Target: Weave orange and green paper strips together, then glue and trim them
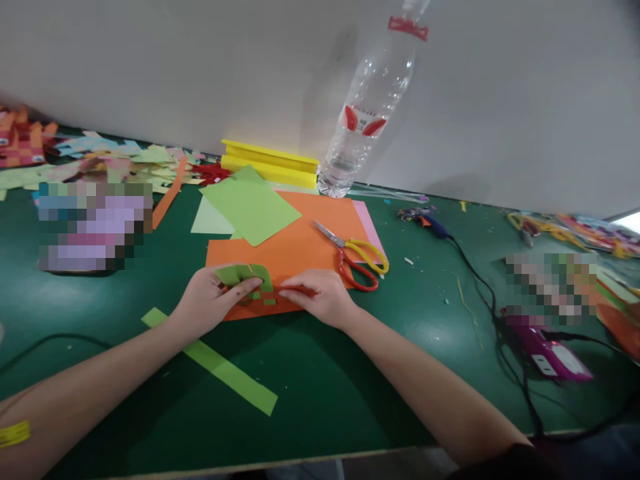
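Observation:
My left hand (203, 303) is closed on a small woven paper piece (250, 275), green with an orange and green checkered part, its thumb pressed on the front. Just to the right, my right hand (325, 299) pinches a narrow orange-red paper strip (300, 291) beside the checkered edge. How far the strip runs into the weave is hard to make out. Both hands are over orange paper sheets (300, 220). Beyond my right hand lie scissors (365, 283) with one red and one yellow handle loop. Under my left forearm is a long green paper strip (230, 373).
Green paper (250, 207) lies on the orange sheets. A folded yellow paper (270, 162) and a water bottle (370, 100) stand by the wall. Paper scraps (145, 160) pile up at the back left. To the right are a corded tool (435, 225) and a magenta power strip (550, 350).

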Demonstrator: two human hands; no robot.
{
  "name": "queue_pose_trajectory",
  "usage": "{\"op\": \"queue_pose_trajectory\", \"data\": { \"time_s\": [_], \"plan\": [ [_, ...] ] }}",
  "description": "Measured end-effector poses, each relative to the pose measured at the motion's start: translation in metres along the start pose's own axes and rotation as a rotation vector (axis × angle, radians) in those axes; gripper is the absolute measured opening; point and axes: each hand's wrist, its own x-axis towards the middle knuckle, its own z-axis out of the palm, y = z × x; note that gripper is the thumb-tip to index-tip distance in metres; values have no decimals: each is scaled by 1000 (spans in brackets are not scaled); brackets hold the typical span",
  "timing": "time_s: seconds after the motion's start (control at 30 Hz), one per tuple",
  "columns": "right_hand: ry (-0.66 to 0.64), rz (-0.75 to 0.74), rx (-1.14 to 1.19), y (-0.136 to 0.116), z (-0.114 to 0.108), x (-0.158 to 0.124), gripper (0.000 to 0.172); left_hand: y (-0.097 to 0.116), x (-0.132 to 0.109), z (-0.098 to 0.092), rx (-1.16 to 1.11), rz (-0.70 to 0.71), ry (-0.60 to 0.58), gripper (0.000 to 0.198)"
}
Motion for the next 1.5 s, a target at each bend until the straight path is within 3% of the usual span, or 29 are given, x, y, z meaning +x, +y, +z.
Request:
{"op": "queue_pose_trajectory", "data": {
  "time_s": [0.27,0.87,1.03,1.17,1.27,1.37,1.5],
  "plan": [
    [-4,23,17,-1,-1,1,18,3,-1,-2,150,123,73,22],
    [11,155,44,0,-1,1,18,0,0,-3,215,84,171,28],
    [70,240,88,-2,-3,0,23,2,1,-4,177,86,177,24],
    [-22,281,175,-7,-3,1,44,3,3,-6,178,86,224,24],
    [-79,272,102,-8,1,1,30,0,3,-6,138,67,230,25],
    [-23,255,20,-8,3,1,25,-5,2,-6,75,53,206,23],
    [135,242,86,-5,-1,2,18,-12,4,-5,-8,27,223,22]
  ]
}}
